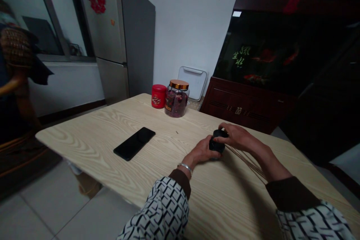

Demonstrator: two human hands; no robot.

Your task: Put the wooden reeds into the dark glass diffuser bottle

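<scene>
On the right half of the wooden table, a small black round container (217, 147) is held between both hands. My left hand (203, 150) wraps its lower side, fingers closed around it. My right hand (236, 137) grips its top from the right, thumb in front and fingers over the far side. The fingers partly cover the container, so its lid seam is hard to make out. Several thin brown sticks (247, 163) lie on the table under my right wrist, partly hidden by it.
A black phone (135, 143) lies on the light wooden table (92, 135). Toward the back edge stand a red canister (159, 96) and a clear jar (176, 103) with a copper-coloured lid. Behind are a fridge (137, 33) and a fish tank (267, 52). A wooden chair stands left.
</scene>
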